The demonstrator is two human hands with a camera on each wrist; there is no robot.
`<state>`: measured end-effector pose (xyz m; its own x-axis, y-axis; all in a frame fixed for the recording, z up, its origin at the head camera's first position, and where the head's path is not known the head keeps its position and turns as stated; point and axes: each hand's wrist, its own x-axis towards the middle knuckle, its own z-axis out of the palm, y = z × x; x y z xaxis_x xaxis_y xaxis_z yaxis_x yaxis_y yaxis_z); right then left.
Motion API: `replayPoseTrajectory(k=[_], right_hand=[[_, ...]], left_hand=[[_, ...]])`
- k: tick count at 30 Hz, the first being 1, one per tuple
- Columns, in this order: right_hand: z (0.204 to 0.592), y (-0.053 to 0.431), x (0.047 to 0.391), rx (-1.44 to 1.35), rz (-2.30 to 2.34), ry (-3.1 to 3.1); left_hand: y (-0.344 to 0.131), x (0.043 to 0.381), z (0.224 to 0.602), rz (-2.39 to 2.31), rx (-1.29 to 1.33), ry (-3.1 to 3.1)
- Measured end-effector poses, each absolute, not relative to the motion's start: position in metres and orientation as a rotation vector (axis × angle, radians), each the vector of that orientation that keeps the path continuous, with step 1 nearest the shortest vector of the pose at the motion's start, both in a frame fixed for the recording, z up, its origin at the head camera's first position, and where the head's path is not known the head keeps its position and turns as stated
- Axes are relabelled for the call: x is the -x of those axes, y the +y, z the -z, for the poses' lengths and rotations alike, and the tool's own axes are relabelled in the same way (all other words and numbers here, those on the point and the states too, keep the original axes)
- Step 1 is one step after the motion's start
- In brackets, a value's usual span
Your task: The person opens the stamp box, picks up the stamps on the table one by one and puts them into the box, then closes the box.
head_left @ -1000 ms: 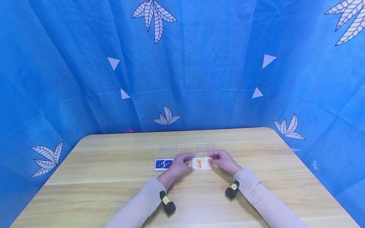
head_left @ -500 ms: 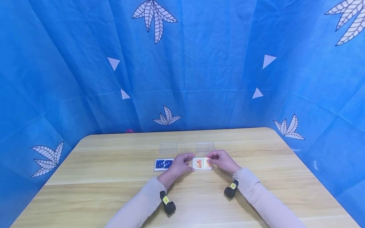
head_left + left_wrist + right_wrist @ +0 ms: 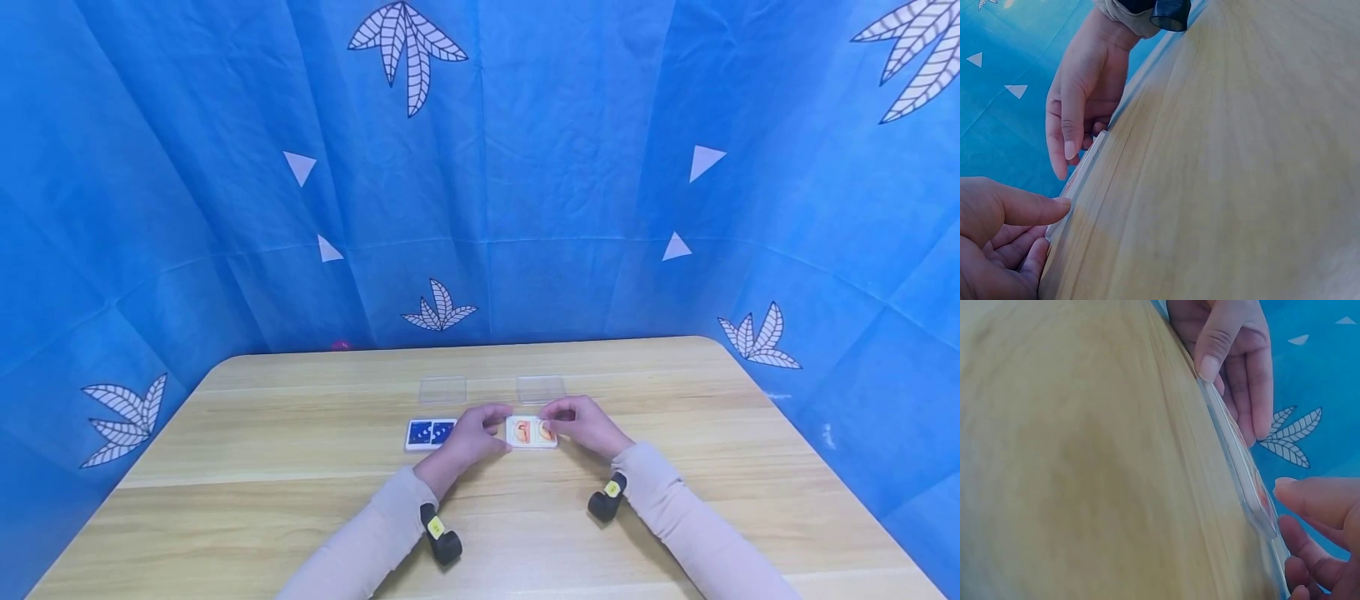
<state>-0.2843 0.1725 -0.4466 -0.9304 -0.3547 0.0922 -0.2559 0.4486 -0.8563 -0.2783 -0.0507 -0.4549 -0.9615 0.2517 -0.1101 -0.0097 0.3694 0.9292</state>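
Note:
In the head view a shallow clear box [image 3: 532,447] lies on the table with two small white cards side by side in it, each bearing an orange picture. My left hand [image 3: 471,435] holds the box at its left end, thumb at the near corner and forefinger at the far one. Its thumb [image 3: 1210,365] presses the rim in the right wrist view. Over the right-hand card [image 3: 546,430] is my right hand [image 3: 587,424], fingertips right at its surface; the card lies flat. From the left wrist view, the right thumb and forefinger [image 3: 1055,137] point down, nearly straight.
Left of my left hand lies a second box [image 3: 431,434] with dark blue cards. Two clear plastic lids, a left one [image 3: 442,389] and a right one [image 3: 541,389], lie farther back on the wooden table [image 3: 285,425]. A blue patterned curtain [image 3: 570,275] hangs behind.
The right-hand card, tilted in my right fingers a second ago, has come down flat beside the other card. My left hand has stayed in place.

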Motion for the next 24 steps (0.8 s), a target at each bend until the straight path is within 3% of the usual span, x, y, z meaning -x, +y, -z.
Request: replayPoseTrajectory(k=[24], right_hand=[[0.438, 0.185, 0.307, 0.508, 1.553, 2.535]], left_hand=[[-0.05, 0.277, 0.453, -1.622, -0.186, 2.394]])
